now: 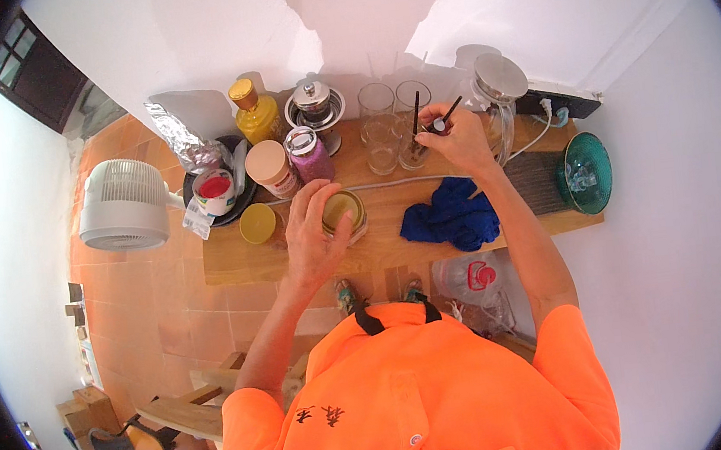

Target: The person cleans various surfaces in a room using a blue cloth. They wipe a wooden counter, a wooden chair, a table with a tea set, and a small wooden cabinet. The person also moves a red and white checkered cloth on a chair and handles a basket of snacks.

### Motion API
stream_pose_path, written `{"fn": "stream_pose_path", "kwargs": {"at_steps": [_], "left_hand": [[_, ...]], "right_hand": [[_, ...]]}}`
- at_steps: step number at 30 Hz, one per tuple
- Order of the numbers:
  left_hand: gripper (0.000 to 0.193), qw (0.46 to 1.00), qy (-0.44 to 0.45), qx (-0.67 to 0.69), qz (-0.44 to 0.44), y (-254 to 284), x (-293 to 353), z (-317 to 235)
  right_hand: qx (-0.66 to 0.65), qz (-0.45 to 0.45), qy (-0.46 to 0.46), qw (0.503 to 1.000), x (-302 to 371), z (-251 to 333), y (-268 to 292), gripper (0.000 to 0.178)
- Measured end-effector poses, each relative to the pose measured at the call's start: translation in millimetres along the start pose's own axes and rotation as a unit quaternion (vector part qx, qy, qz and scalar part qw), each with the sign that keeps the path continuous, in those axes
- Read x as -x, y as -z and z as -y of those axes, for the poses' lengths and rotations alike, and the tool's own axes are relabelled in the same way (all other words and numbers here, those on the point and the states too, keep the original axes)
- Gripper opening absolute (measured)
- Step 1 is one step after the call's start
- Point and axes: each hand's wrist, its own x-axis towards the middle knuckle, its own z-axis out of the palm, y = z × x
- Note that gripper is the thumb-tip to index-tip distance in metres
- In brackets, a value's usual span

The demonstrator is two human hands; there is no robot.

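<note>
In the head view, your left hand (312,240) arches over the gold-lidded jar (341,208) on the desk's (372,252) near side, its grip unclear; your right hand (462,139), farther right, has its fingers pinched on a small dark item (439,125)

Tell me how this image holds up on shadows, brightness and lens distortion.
Head view: a dark head-shaped shadow falls on the white wall, with brighter patches beside it; head view: the dark door leans and a black round rim cuts off the corners; head view: the blue cloth looks fairly clear, but the small dark thing at the right hand is hard to make out.
</note>
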Motion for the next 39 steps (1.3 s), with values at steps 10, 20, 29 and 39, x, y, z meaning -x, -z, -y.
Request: {"fn": "stream_pose_path", "kwargs": {"at_steps": [10, 20, 29, 39], "left_hand": [[0.060, 0.998, 0.005, -0.046, 0.040, -8, 9, -2], [0.078, 0.997, 0.042, -0.040, 0.044, -16, 14, -5], [0.092, 0.993, 0.085, -0.076, -0.033, -30, 37, 5], [0.092, 0.968, 0.221, 0.107, -0.060, -65, 69, 45]], "right_hand": [[-0.029, 0.021, 0.014, 0.999, 14, 15, 12, 0.049], [-0.075, -0.049, 0.023, 0.996, 34, 15, 12, 0.051], [-0.062, -0.075, 0.053, 0.994, 106, 68, 3, 0.042], [0.072, 0.138, 0.188, 0.970, 85, 92, -68, 0.071]]}}
